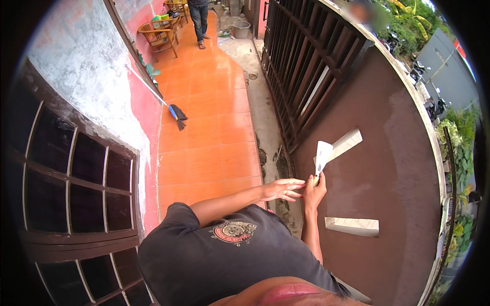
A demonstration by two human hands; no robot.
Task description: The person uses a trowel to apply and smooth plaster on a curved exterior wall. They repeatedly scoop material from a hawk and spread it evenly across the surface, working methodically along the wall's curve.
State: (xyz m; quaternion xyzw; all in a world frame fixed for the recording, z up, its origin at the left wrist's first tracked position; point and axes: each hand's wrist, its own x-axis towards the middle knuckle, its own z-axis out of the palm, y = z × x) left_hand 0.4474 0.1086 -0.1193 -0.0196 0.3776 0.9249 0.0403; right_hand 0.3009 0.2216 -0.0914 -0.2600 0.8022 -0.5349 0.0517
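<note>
My right hand [313, 190] is closed round the short handle of a scraper [323, 155], whose wide white blade points upward in front of the brown wall at my right. My left hand [282, 189] is beside it with fingers stretched out and apart, its tips very near or touching the right hand. Pale angled cut-outs [351, 227] show in the brown wall [383, 183] above and below my hands.
An orange tiled walkway [204, 148] runs ahead, with a broom [176, 113], wooden chairs [155, 38], a standing person [199, 20] and a bucket [241, 29]. A dark window [87, 199] is at left; a slatted gate [301, 66] and plants [451, 127] are at right.
</note>
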